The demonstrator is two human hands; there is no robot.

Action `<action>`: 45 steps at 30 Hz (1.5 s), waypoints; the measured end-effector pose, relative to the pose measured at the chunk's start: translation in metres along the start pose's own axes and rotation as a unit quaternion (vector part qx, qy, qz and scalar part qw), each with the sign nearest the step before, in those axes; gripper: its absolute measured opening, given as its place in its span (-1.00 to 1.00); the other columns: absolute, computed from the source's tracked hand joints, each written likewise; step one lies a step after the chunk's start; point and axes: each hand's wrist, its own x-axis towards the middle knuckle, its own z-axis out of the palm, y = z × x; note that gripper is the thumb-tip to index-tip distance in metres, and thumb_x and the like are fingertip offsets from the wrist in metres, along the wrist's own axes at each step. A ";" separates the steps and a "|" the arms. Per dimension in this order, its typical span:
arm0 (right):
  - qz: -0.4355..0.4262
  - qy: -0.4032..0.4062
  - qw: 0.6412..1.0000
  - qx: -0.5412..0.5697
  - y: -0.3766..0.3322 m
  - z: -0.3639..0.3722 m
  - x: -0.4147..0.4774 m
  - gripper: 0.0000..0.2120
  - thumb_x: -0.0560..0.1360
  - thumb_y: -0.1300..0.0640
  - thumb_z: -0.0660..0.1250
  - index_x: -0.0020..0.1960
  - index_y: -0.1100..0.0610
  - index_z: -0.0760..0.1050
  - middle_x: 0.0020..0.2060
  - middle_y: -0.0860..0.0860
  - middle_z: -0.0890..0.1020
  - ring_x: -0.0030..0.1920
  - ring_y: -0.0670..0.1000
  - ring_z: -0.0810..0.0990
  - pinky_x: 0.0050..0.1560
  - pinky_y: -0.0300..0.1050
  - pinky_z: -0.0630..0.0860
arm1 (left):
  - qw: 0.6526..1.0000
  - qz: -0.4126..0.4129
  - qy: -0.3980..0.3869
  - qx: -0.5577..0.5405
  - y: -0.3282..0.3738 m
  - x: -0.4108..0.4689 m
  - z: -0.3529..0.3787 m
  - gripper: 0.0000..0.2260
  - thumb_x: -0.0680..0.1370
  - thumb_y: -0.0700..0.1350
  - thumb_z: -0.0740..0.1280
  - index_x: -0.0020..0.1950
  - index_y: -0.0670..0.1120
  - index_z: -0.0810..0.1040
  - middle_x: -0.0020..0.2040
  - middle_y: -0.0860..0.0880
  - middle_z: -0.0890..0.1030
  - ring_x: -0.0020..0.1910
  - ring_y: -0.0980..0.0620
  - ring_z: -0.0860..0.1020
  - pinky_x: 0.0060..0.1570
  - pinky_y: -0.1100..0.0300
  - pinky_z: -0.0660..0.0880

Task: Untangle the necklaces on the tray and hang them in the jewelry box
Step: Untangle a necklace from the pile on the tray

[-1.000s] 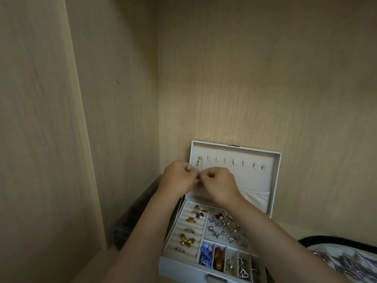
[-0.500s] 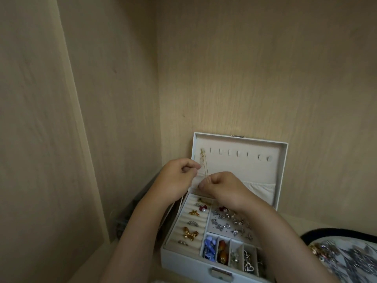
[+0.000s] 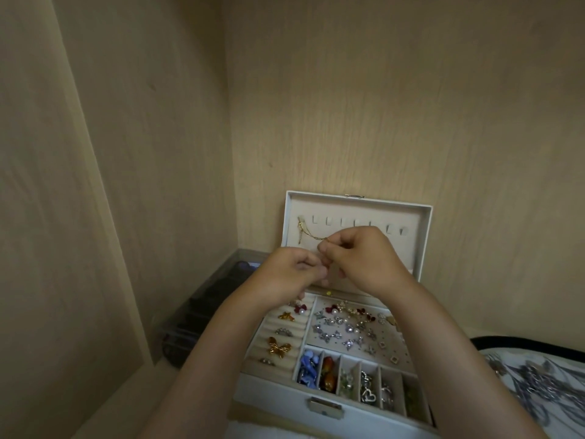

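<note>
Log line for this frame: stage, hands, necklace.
stage: hanging | gold necklace: looped on leftmost hook | right hand: pinches chain | left hand: curled beside it, hold unclear | tray: tangled necklaces waiting

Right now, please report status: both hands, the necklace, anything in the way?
Right hand pinches gold necklace, chain hung on leftmost hook of jewelry box lid. Left hand curled beside, grip unclear. Other visible hooks bare.

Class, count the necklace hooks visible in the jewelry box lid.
8 hooks, in one row across the upper lid; the leftmost holds a gold necklace. None look hidden.
</note>
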 end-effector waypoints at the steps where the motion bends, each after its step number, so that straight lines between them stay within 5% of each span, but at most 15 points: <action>1: -0.001 0.005 1.000 0.016 0.001 0.000 0.000 -0.80 0.54 0.13 0.42 -0.24 0.14 0.68 -0.38 -0.05 0.69 -0.48 -0.25 0.51 -0.23 -0.21 0.44 | 1.000 0.000 0.000 -0.004 -0.001 0.000 0.000 -0.87 0.59 -0.16 0.35 0.09 -0.16 0.65 -0.07 -0.03 0.71 -0.45 0.31 0.51 -0.34 0.32 0.47; 8: 0.029 0.004 0.996 0.081 0.002 0.002 0.002 -0.86 0.55 0.10 0.42 -0.15 0.12 0.68 -0.48 -0.17 0.59 -0.50 -0.27 0.48 -0.27 -0.25 0.39 | 0.999 0.021 0.035 0.001 -0.006 0.003 -0.002 -0.93 0.57 -0.12 0.39 -0.06 -0.05 0.67 -0.24 0.06 0.63 -0.44 0.28 0.49 -0.30 0.29 0.46; 13: 0.115 -0.099 0.983 0.103 -0.002 0.004 -0.006 -0.82 0.54 0.10 0.33 -0.10 0.12 0.69 -0.30 -0.01 0.66 -0.38 -0.05 0.54 -0.35 -0.22 0.46 | 0.991 0.077 0.098 0.041 -0.010 0.006 -0.008 -0.90 0.56 -0.13 0.39 -0.10 0.03 0.69 -0.24 0.16 0.65 -0.27 0.29 0.55 -0.16 0.34 0.46; 19: 0.097 -0.150 0.974 0.142 0.001 0.006 -0.009 -0.87 0.42 0.27 0.51 -0.04 0.13 0.72 -0.27 0.10 0.70 -0.38 -0.09 0.58 -0.27 -0.27 0.52 | 0.985 0.100 0.108 0.085 -0.014 0.007 -0.015 -0.92 0.53 -0.08 0.42 -0.11 0.09 0.70 -0.22 0.21 0.67 -0.21 0.31 0.56 -0.10 0.27 0.47; 25: 0.101 -0.092 0.980 0.142 0.004 0.015 -0.007 -0.97 0.47 0.23 0.49 -0.11 0.18 0.71 -0.28 0.07 0.74 -0.46 -0.06 0.57 -0.38 -0.26 0.46 | 0.985 0.130 0.084 0.078 -0.016 0.001 -0.019 -0.88 0.57 -0.04 0.37 -0.08 0.09 0.71 -0.16 0.19 0.69 -0.08 0.17 0.62 0.06 0.04 0.57; 27: 0.114 -0.082 0.979 0.148 0.005 0.015 -0.007 -0.95 0.48 0.22 0.48 -0.11 0.21 0.70 -0.28 0.08 0.73 -0.48 -0.04 0.57 -0.41 -0.24 0.45 | 0.974 0.160 0.129 0.095 -0.018 0.000 -0.021 -0.88 0.57 -0.05 0.36 -0.02 0.11 0.70 -0.14 0.21 0.68 -0.11 0.17 0.61 0.01 0.05 0.58; 30: 0.110 -0.025 0.983 0.144 0.008 0.015 -0.004 -0.93 0.49 0.22 0.47 -0.15 0.21 0.69 -0.30 0.07 0.72 -0.51 0.00 0.54 -0.50 -0.27 0.41 | 0.939 0.193 0.207 0.194 -0.022 0.002 -0.024 -0.87 0.57 -0.03 0.34 0.04 0.15 0.66 -0.06 0.22 0.61 -0.17 0.21 0.52 -0.12 0.15 0.54; 33: 0.087 0.036 0.987 0.131 0.008 0.014 0.001 -0.94 0.50 0.22 0.46 -0.15 0.17 0.69 -0.29 0.03 0.73 -0.53 0.01 0.54 -0.55 -0.31 0.37 | 0.901 0.191 0.201 0.333 -0.029 0.001 -0.025 -0.82 0.59 0.00 0.30 0.16 0.13 0.62 0.08 0.19 0.56 -0.07 0.21 0.51 -0.13 0.22 0.47; 39: 0.044 0.088 0.993 0.062 -0.001 0.010 0.021 -0.91 0.49 0.17 0.46 -0.17 0.04 0.68 -0.29 -0.07 0.72 -0.53 0.00 0.59 -0.33 -0.12 0.57 | 0.875 0.191 0.168 0.411 -0.040 0.005 -0.017 -0.61 0.61 0.03 0.25 0.43 0.02 0.42 0.30 0.10 0.45 0.09 0.05 0.54 -0.02 0.10 0.54; 45: 0.004 0.058 0.997 -0.059 0.001 0.015 0.032 -0.90 0.49 0.11 0.46 -0.19 -0.05 0.67 -0.28 -0.11 0.70 -0.51 -0.03 0.61 -0.21 0.06 0.67 | 0.880 0.197 0.148 0.407 -0.053 0.008 -0.006 -0.54 0.57 -0.01 0.33 0.46 0.02 0.35 0.31 0.06 0.34 0.02 0.07 0.51 -0.17 0.24 0.47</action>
